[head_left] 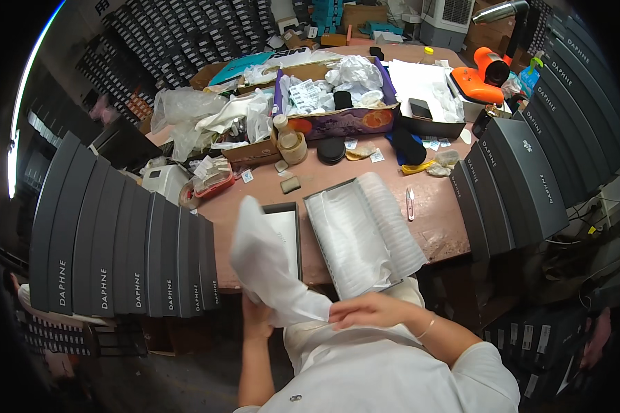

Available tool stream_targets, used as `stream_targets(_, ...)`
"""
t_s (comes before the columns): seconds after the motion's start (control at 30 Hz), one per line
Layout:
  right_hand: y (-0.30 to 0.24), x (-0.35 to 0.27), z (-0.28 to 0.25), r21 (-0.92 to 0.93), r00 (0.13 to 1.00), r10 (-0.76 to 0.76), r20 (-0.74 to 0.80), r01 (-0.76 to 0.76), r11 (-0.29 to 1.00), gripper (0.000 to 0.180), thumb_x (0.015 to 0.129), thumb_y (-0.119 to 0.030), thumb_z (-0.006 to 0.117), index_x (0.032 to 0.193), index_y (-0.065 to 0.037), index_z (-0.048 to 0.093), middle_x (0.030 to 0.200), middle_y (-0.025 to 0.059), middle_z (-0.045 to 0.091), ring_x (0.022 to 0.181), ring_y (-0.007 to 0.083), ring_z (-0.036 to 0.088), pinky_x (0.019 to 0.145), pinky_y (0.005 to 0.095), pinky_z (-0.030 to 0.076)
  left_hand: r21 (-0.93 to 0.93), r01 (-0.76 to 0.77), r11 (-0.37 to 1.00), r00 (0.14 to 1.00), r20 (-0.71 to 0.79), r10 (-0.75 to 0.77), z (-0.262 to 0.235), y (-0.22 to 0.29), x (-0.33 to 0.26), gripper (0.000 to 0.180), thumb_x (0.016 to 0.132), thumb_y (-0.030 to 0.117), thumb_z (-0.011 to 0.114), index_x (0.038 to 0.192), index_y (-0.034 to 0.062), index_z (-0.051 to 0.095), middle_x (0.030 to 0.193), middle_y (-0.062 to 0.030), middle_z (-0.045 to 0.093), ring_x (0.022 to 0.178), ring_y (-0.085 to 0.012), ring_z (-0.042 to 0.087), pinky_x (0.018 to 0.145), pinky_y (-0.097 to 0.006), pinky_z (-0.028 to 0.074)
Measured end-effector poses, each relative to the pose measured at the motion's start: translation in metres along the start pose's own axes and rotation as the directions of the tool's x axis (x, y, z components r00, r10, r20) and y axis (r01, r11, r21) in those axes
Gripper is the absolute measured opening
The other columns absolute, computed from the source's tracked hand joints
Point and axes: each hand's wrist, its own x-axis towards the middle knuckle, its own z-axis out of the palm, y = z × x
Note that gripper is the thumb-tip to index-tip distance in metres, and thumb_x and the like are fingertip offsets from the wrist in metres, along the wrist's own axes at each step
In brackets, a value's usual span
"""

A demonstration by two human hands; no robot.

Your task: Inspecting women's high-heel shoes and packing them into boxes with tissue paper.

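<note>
Gripping a white tissue sheet (272, 265) close to the body, the person had both hands at the table's near edge. The left hand (256, 318) was closed on the sheet's lower end from beneath, fingers mostly hidden behind the paper, so just how tightly it pinched was hard to tell. The right hand (368, 310) lay flatter, fingers loosely curled over the gathered end, apparently steadying it so the sheet stood up free of the table.

Just beyond, an open dark box (362, 234) lay on the pink table (434, 220), lined with white paper and angled toward the person, within easy reach. Beside it sat a smaller dark lid (286, 227), partly behind the sheet. A small cutter (410, 204) rested to the box's right. Stacks of grey boxes (117, 248) flanked both sides, and farther back a cluttered cardboard tray (337, 103) held crumpled wrapping.
</note>
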Motion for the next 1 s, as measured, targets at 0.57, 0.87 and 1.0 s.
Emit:
stream_targets(0.57, 0.0, -0.046, -0.04, -0.65, 0.601, -0.397, -0.694, -0.286, 0.704, 0.044, 0.086, -0.02, 0.063, 0.121, 0.005, 0.054, 0.111, 0.0288, 0.059, 0.105, 0.0382, 0.059, 0.091, 0.0392, 0.048, 0.53, 0.121, 0.839, 0.919, 0.26, -0.296, 0.144, -0.132, 0.096, 0.06, 0.088, 0.018, 0.062, 0.137, -0.0064, 0.037, 0.137, -0.0245, 0.045, 0.127, -0.0346, 0.045, 0.102, -0.038, 0.039)
stream_targets(0.87, 0.12, -0.059, -0.15, -0.83, 0.511, -0.663, -0.548, -0.432, 0.353, 0.042, 0.084, -0.011, 0.062, 0.125, 0.0, 0.054, 0.124, 0.0167, 0.056, 0.116, 0.024, 0.052, 0.098, 0.0322, 0.041, 0.984, -0.148, 0.101, 0.965, 0.122, 0.232, -0.001, -0.086, 0.074, 0.034, 0.082, 0.018, 0.069, 0.108, -0.0017, 0.059, 0.11, -0.0185, 0.06, 0.1, -0.0358, 0.058, 0.086, -0.042, 0.047)
stream_targets(1.0, 0.035, 0.012, -0.139, -0.864, 0.508, -0.7, -0.501, -0.336, 0.375, 0.062, 0.085, -0.026, 0.063, 0.138, -0.004, 0.041, 0.141, 0.0195, 0.042, 0.132, 0.0285, 0.039, 0.109, 0.0361, 0.031, 0.964, -0.034, 0.265, 0.999, 0.041, -0.019, -0.02, -0.072, 0.067, 0.025, 0.083, 0.018, 0.069, 0.097, -0.0014, 0.061, 0.082, -0.0135, 0.065, 0.07, -0.0299, 0.062, 0.066, -0.037, 0.049)
